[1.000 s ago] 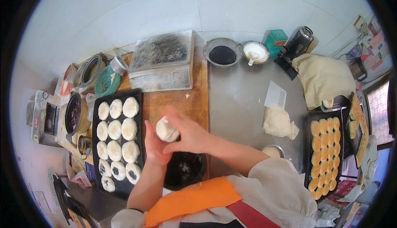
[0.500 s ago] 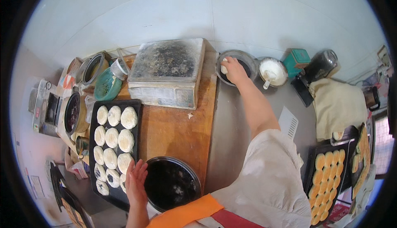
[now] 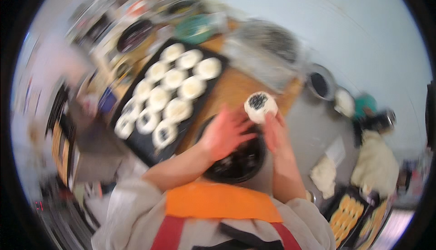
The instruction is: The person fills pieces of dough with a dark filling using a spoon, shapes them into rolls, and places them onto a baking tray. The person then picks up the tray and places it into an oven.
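As the right hand (image 3: 278,134) pinched a black-topped bun (image 3: 259,105), the left hand (image 3: 223,135) hung spread between bun and baking tray (image 3: 150,154).

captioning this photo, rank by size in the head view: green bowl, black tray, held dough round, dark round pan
1. Black tray
2. Dark round pan
3. Green bowl and held dough round: unsure; they look close in size, and the dough seems nearer the camera.
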{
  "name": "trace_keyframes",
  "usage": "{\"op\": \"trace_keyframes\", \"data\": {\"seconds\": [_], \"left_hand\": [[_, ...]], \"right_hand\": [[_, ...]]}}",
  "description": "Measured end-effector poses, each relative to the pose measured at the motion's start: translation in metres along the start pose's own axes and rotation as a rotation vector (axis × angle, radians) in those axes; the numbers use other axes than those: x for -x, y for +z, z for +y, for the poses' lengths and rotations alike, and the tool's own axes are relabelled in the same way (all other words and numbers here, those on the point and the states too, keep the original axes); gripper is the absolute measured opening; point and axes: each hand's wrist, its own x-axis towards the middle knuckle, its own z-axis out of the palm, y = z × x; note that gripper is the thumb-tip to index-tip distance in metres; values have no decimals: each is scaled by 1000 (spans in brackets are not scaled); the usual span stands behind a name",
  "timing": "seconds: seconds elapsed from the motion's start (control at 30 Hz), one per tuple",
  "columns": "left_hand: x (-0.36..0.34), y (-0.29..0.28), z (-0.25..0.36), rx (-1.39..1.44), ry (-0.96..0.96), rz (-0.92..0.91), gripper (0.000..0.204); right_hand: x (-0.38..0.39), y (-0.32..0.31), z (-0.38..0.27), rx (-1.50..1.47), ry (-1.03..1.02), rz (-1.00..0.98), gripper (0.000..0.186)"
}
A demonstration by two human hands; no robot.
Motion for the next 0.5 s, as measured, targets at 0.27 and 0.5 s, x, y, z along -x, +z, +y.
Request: {"op": "trace_keyframes", "data": {"seconds": [0.27, 0.5], "left_hand": [[180, -110, 69, -266, 177, 286, 62], [319, -255, 130, -433, 572, 1082, 61]], "right_hand": [[35, 191, 100, 1221, -326, -754, 61], [3, 265, 306, 1155, -238, -690, 73]]}}
